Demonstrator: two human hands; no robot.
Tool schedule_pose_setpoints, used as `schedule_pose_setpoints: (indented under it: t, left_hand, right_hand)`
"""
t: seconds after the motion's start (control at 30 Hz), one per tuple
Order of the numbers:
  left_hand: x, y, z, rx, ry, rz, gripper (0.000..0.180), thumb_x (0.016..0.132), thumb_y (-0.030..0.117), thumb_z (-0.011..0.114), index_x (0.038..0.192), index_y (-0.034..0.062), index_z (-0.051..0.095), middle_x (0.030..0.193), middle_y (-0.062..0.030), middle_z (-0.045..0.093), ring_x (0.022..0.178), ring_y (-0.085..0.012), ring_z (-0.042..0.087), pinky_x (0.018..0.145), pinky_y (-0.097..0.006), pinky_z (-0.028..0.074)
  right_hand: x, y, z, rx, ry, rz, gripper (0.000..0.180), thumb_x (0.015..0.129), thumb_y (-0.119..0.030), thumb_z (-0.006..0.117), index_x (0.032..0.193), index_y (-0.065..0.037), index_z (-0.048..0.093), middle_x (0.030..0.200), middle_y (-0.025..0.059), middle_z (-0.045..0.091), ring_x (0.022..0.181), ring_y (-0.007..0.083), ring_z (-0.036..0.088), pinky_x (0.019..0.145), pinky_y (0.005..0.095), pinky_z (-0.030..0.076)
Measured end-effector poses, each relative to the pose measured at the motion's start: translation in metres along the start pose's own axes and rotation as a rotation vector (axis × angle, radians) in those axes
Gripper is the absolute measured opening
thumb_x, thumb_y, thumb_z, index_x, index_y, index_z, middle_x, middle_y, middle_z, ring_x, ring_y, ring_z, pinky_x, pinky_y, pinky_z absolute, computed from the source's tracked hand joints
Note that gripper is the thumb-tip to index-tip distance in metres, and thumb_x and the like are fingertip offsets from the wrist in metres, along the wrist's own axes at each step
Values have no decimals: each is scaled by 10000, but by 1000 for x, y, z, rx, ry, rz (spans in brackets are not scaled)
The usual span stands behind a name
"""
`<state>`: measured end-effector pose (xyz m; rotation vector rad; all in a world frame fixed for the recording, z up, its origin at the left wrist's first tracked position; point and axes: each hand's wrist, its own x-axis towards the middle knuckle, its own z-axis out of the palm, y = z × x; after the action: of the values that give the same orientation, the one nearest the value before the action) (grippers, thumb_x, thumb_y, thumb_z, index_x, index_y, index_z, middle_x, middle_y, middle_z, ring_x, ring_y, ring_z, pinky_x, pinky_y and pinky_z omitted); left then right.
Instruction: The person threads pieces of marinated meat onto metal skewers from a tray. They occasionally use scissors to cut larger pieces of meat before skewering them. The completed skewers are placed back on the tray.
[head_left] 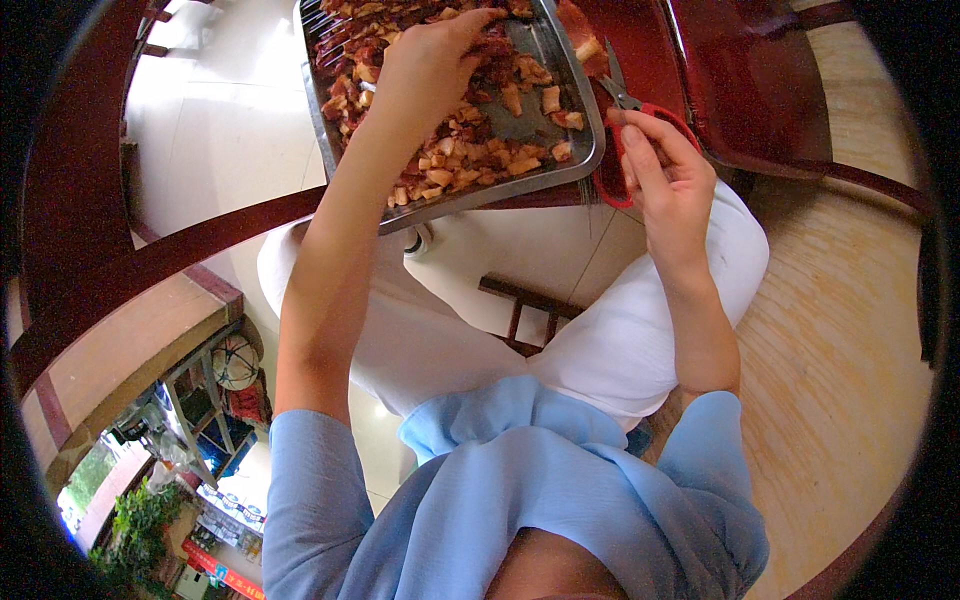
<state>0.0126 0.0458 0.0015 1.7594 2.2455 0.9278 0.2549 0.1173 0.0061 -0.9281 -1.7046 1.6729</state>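
— Report on the hands, please.

— My left hand [425, 70] reaches into the metal tray [588, 120], fingers curled down onto the chopped meat pieces [480, 150]; whether it grips a piece I cannot tell. My right hand [665, 175] is closed around the red handles of the scissors [625, 100], blades pointing up just past the tray's right rim.

— Where does the tray sit?

— On the near edge of a dark red wooden tabletop [640, 40], its near corner overhanging my lap. The meat covers most of it, with bare metal at its right side.

— And the surroundings?

— Pale tiled floor [220, 110] on the left, light wooden boards [850, 330] on the right, a dark wooden rail [150, 260] crossing at left.
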Motion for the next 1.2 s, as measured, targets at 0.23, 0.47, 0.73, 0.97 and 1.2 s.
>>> schedule_pose_setpoints:
  t: [0.23,0.47,0.73,0.97,1.2]
  left_hand:
    - [-10,-4,-29,-1071,127,-493,330,926,48,612,1248,-2,556,1071,-95,679,977,-179,660,852,-300,551]
    - [-20,-19,-36,-1639,190,-414,315,941,28,570,1254,17,535,1135,-105,644,1097,-247,617,955,-363,534]
    - [-24,-20,-35,-1660,257,-397,296,924,35,599,1217,21,561,1128,-97,651,1102,-255,615,1000,-378,509]
    - [-25,-20,-36,-1660,289,-365,299,916,33,612,1213,23,575,1114,-87,664,1065,-232,635,964,-377,529]
    - [-24,-17,-36,-1619,308,-393,294,923,40,605,1215,25,574,1112,-87,663,1050,-221,640,955,-364,536]
  right_hand:
    - [-4,-6,0,-3,-35,27,189,935,-111,622,1085,-15,684,740,-51,583,599,12,468,508,179,362]
    - [-13,-9,8,-190,-180,4,179,916,-99,631,1052,-2,697,786,-4,660,679,40,553,600,203,445]
    - [-11,-4,12,-239,-183,-30,167,902,-94,642,1029,-3,700,826,47,701,721,67,602,640,221,474]
    - [-12,-2,13,-243,-180,-31,170,901,-94,643,1034,-3,697,829,42,702,704,61,595,628,219,466]
    - [-12,-1,12,-236,-178,-35,173,903,-94,636,1036,-2,696,821,42,702,711,64,598,636,222,470]
